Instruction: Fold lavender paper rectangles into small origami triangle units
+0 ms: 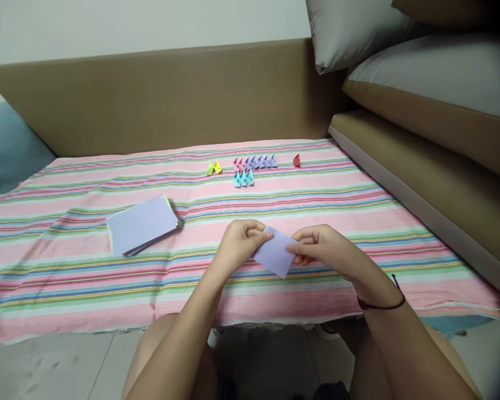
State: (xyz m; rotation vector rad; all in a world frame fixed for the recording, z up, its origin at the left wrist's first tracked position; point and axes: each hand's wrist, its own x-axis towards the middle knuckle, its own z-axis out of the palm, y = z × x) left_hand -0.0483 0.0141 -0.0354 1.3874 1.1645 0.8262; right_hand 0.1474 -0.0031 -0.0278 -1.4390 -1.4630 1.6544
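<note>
The left hand (pixel 238 243) and right hand (pixel 323 247) pinch a lilac sheet (pixel 276 255) between their fingers (pixel 259 240). A paper stack (pixel 141 223) lies leftward.

Around the clock from the middle of the view, the striped cloth (pixel 200 206) fills the centre, pink with bands of green, blue, yellow, red and white, and wrinkled toward nine. The brown backrest (pixel 170 100) runs from ten to past one along its far edge, below the pale wall (pixel 150 25) at eleven. A blue cushion (pixel 8 147) leans just past nine. At one hangs the corner of a grey cushion (pixel 354 33); at two lies a grey-and-brown cushion (pixel 437 83), above a brown, grey-edged slab (pixel 425 189) at three. Pale tiles (pixel 66 366) show at eight.
</note>
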